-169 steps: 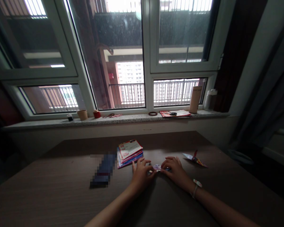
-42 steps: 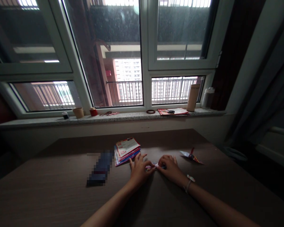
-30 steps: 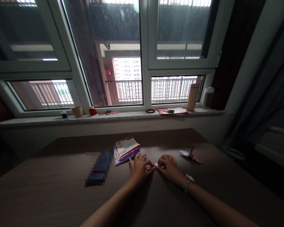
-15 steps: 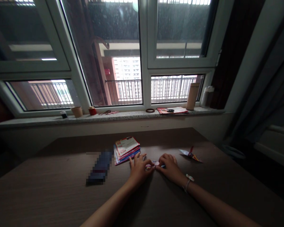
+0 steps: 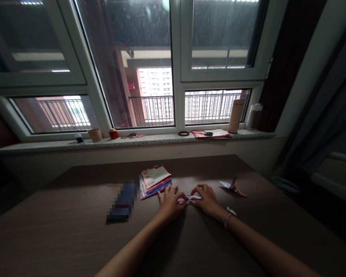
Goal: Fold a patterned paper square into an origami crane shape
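A small piece of folded, printed paper [image 5: 190, 198] lies on the table between my two hands. My left hand [image 5: 170, 202] pinches its left end with thumb and forefinger, the other fingers resting toward the stack of leaflets. At the paper's right end, my right hand [image 5: 207, 199] has its thumb and fingers closed on the edge. Parts of the paper are hidden under my fingertips. A bracelet circles my right wrist. Just beyond my left fingers sits a stack of colourful printed leaflets [image 5: 155, 177]. To the right of my right hand stands a folded paper shape [image 5: 233, 187], white, red and patterned.
A dark, pixelated object [image 5: 123, 203] lies left of the leaflets on the brown table [image 5: 60, 231]. Along the windowsill [image 5: 150, 139] are a tan cup [image 5: 95, 134], a red spool-like item [image 5: 113, 134], a dark ring [image 5: 183, 133], scissors [image 5: 208, 133] on red papers, and a tan flask [image 5: 235, 116].
My right fingers have shifted slightly along the paper, and more of its middle shows between my hands. My left hand stays nearly in place. The view has moved slightly.
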Demonstrator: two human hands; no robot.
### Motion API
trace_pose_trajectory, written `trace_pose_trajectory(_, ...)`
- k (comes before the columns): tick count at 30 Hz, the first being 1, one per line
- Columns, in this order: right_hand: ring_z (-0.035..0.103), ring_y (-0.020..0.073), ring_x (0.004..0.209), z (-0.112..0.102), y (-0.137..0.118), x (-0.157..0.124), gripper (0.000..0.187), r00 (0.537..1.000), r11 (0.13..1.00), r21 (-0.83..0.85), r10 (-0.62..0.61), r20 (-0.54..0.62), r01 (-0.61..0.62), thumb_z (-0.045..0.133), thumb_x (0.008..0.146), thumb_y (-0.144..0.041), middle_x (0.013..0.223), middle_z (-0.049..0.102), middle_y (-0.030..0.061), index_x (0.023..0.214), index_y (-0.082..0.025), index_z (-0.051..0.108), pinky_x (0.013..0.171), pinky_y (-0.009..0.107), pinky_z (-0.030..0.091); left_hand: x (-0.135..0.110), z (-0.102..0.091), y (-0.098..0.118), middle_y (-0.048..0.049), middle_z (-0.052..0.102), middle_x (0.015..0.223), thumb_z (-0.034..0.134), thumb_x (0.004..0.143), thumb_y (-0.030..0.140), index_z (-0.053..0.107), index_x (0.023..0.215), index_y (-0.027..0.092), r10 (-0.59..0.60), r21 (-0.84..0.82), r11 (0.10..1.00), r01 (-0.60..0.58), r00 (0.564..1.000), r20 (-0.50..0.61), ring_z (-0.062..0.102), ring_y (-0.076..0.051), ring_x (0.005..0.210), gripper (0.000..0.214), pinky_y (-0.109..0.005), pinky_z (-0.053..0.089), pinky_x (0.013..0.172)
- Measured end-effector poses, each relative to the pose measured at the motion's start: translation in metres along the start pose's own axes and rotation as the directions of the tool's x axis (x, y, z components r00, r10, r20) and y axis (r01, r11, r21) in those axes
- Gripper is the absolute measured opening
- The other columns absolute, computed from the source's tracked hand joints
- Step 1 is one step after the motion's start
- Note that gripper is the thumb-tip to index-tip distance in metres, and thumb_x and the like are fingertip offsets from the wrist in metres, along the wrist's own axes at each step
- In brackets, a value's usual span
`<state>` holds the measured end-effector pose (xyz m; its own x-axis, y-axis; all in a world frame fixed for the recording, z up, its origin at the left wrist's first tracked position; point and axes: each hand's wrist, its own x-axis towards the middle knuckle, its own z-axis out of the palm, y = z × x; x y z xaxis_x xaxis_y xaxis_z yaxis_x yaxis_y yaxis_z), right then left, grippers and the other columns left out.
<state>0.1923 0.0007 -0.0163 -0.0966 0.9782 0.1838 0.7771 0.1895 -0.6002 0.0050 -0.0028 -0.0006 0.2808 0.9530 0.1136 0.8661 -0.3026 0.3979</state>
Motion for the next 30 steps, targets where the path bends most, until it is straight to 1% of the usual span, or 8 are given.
trace_pose_trajectory(8, 0.039, 0.0225, 0.121, -0.004, 0.003, 0.002, 0.03, 0.999, 1.0, -0.018, 0.007, 0.051, -0.006, 0.068, 0.072, -0.02, 0.121, 0.048, 0.0001, 0.099, -0.033, 0.065, 0.104, 0.035, 0.026, 0.0, -0.004, -0.003, -0.0018, 0.036, 0.148, 0.061, 0.084, 0.04, 0.067, 0.103, 0.04, -0.007, 0.01, 1.0, 0.006, 0.998, 0.07, 0.012, -0.035, 0.143, 0.02, -0.073, -0.001, 0.103)
trace_pose_trajectory(12, 0.039, 0.0228, 0.122, -0.01, 0.003, 0.002, 0.028, 0.996, 0.999, -0.048, 0.013, 0.093, -0.009, 0.065, 0.074, -0.022, 0.123, 0.049, 0.0001, 0.1, -0.033, 0.066, 0.104, 0.036, 0.027, -0.001, -0.007, -0.004, -0.0015, 0.036, 0.149, 0.059, 0.085, 0.042, 0.067, 0.105, 0.04, 0.002, 0.019, 1.0, -0.004, 0.996, 0.088, 0.011, -0.035, 0.143, 0.021, -0.073, -0.001, 0.102)
trace_pose_trajectory(17, 0.038, 0.0233, 0.124, -0.015, 0.006, -0.003, 0.029, 0.987, 0.995, -0.047, -0.078, 0.141, 0.085, 0.057, 0.079, -0.023, 0.125, 0.049, -0.0005, 0.105, -0.036, 0.064, 0.105, 0.04, 0.026, -0.004, -0.007, -0.008, -0.001, 0.039, 0.147, 0.058, 0.086, 0.038, 0.067, 0.105, 0.041, 0.069, 0.033, 0.997, -0.07, 0.997, 0.042, 0.015, -0.034, 0.142, 0.021, -0.072, -0.002, 0.104)
trace_pose_trajectory(20, 0.038, 0.0225, 0.124, -0.017, 0.008, -0.008, 0.034, 0.983, 0.99, -0.04, -0.129, 0.133, 0.135, 0.052, 0.081, -0.02, 0.125, 0.05, -0.0001, 0.108, -0.036, 0.063, 0.107, 0.04, 0.025, -0.006, -0.004, -0.01, -0.0009, 0.042, 0.145, 0.059, 0.086, 0.034, 0.067, 0.106, 0.042, 0.091, 0.045, 0.995, -0.092, 0.996, 0.016, 0.018, -0.033, 0.142, 0.023, -0.07, -0.003, 0.105)
trace_pose_trajectory(23, 0.039, 0.0223, 0.123, -0.019, 0.007, -0.011, 0.03, 0.98, 0.986, -0.019, -0.161, 0.118, 0.165, 0.049, 0.084, -0.024, 0.123, 0.051, 0.001, 0.107, -0.034, 0.065, 0.107, 0.039, 0.026, -0.007, -0.002, -0.01, -0.0003, 0.044, 0.143, 0.061, 0.084, 0.033, 0.068, 0.106, 0.042, 0.097, 0.042, 0.994, -0.097, 0.995, -0.007, 0.018, -0.032, 0.142, 0.024, -0.07, -0.004, 0.106)
trace_pose_trajectory(25, 0.04, 0.0228, 0.122, -0.02, 0.005, -0.012, 0.024, 0.982, 0.986, 0.004, -0.168, 0.091, 0.168, 0.049, 0.087, -0.033, 0.121, 0.052, 0.002, 0.104, -0.033, 0.067, 0.106, 0.039, 0.028, -0.006, -0.001, -0.01, -0.0004, 0.044, 0.143, 0.061, 0.084, 0.037, 0.069, 0.104, 0.041, 0.094, 0.031, 0.995, -0.094, 0.995, -0.019, 0.019, -0.032, 0.141, 0.022, -0.07, -0.004, 0.105)
trace_pose_trajectory(27, 0.042, 0.0232, 0.121, -0.021, 0.003, -0.013, 0.023, 0.985, 0.987, 0.012, -0.163, 0.059, 0.163, 0.05, 0.088, -0.041, 0.119, 0.053, 0.0025, 0.101, -0.033, 0.068, 0.105, 0.039, 0.029, -0.005, 0.0, -0.009, -0.0005, 0.045, 0.142, 0.061, 0.084, 0.043, 0.07, 0.101, 0.04, 0.088, 0.022, 0.996, -0.087, 0.996, -0.03, 0.02, -0.033, 0.141, 0.02, -0.07, -0.003, 0.106)
trace_pose_trajectory(30, 0.043, 0.0233, 0.119, -0.02, -0.001, -0.014, 0.022, 0.987, 0.988, -0.012, -0.156, 0.034, 0.156, 0.055, 0.086, -0.045, 0.117, 0.054, 0.002, 0.098, -0.033, 0.068, 0.104, 0.04, 0.03, -0.002, -0.001, -0.005, -0.0002, 0.048, 0.139, 0.061, 0.083, 0.046, 0.072, 0.093, 0.037, 0.062, 0.02, 0.998, -0.061, 0.997, -0.047, 0.023, -0.033, 0.139, 0.018, -0.07, -0.001, 0.106)
